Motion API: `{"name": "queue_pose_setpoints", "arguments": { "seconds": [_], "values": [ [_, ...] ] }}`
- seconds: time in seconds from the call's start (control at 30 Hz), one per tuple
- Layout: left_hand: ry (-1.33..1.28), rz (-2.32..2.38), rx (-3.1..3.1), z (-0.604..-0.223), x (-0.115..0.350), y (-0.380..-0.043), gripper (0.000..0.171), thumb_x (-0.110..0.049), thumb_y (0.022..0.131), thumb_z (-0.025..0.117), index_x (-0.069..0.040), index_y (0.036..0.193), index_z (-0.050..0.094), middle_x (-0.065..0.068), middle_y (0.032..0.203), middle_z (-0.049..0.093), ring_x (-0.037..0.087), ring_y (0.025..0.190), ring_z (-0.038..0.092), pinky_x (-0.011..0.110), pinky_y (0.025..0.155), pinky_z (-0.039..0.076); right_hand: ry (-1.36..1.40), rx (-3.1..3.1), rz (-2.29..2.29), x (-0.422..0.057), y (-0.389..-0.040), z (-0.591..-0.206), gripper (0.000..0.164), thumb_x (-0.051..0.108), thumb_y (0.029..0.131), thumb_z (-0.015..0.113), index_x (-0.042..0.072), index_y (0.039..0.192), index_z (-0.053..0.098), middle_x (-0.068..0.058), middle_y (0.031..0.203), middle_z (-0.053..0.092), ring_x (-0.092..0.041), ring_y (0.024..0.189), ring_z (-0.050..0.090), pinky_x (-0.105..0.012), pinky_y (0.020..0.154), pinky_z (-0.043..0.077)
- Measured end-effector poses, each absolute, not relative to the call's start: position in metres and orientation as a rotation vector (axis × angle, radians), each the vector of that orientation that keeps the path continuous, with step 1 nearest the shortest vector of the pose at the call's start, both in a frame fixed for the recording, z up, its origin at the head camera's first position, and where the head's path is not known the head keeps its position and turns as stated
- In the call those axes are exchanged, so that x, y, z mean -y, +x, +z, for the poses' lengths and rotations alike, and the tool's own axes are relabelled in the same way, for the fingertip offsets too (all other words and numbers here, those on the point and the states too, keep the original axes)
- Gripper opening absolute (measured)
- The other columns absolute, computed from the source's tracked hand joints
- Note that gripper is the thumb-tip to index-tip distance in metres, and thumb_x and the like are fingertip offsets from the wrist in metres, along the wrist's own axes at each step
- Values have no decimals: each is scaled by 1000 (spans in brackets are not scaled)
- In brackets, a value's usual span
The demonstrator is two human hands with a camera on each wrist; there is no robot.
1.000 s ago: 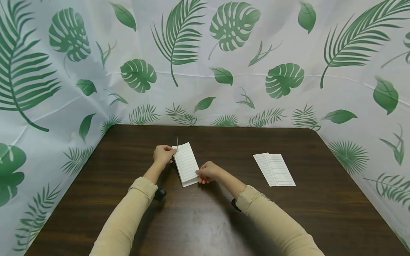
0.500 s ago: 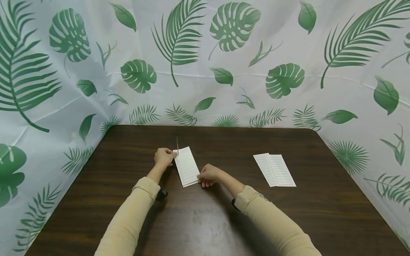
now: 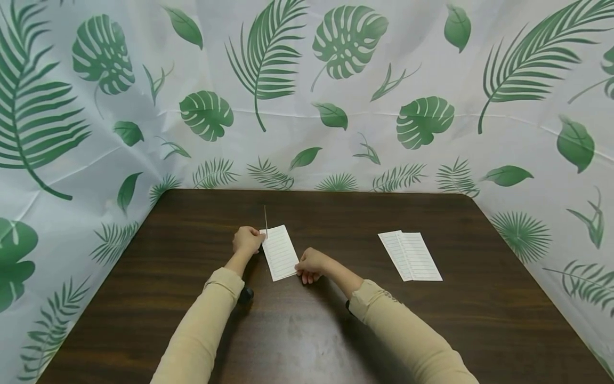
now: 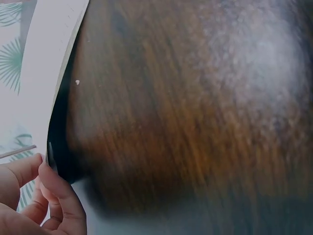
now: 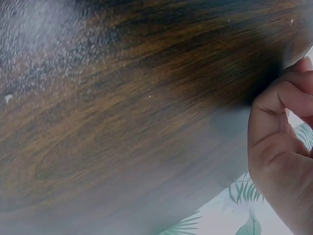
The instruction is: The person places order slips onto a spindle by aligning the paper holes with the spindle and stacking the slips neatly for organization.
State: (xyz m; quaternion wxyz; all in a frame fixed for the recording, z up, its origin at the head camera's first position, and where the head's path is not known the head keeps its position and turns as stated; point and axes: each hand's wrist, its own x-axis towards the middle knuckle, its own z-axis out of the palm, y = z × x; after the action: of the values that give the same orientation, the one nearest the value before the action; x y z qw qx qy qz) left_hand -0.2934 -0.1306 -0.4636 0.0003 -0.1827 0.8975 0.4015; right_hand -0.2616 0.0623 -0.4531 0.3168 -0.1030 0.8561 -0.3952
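A small stack of white lined paper sheets lies slanted left of the table's middle. My left hand pinches its upper left edge between thumb and finger; the left wrist view shows the paper rising from those fingertips. Close by the pinch, a thin pale strip like a string or stick extends past the sheets' far edge. At the lower right corner, the right hand grips the sheets with thumb and curled fingers. Its fingertips are mostly hidden in the right wrist view, where the hand is at the right edge.
Two more lined sheets overlap each other on the right of the dark wooden table. A white curtain with green leaf prints hangs behind the table and along its sides.
The far end of the sheets and my left hand have come slightly nearer. The gap between sheets at the near end has closed. My right hand has stayed at its corner.
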Motion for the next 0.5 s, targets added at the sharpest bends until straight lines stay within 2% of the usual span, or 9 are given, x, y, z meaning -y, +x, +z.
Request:
{"name": "queue_pose_setpoints", "arguments": {
  "seconds": [0.2,0.3,0.4,0.5],
  "values": [
    [-511,1170,-2896,-467,128,-292,18,-21,90,60,-4,91,65,13,87,70,6,42,50,21,44,44,-304,-2266,-982,-62,-263,-453,31,9,96,51,-2,69,61,1,46,52,-7,38,47,-15,38,38],
    [-458,1100,-2954,-467,128,-292,16,-20,89,59,-5,85,63,10,78,67,12,51,53,24,47,42,-321,-2284,-944,-62,-263,-452,31,9,96,51,0,67,60,1,46,52,-7,38,47,-15,38,38],
    [-432,1062,-2987,-468,127,-292,15,-19,89,58,-7,82,60,8,78,64,19,62,55,27,50,41,-342,-2301,-910,-62,-264,-451,33,9,95,52,1,64,59,0,46,52,-7,39,47,-16,38,37],
    [-426,1057,-2995,-468,127,-291,14,-20,89,57,-7,82,59,9,81,64,21,66,56,29,52,41,-361,-2317,-886,-61,-263,-450,34,8,94,53,2,61,57,0,46,52,-8,38,48,-16,38,37]
  ]
}}
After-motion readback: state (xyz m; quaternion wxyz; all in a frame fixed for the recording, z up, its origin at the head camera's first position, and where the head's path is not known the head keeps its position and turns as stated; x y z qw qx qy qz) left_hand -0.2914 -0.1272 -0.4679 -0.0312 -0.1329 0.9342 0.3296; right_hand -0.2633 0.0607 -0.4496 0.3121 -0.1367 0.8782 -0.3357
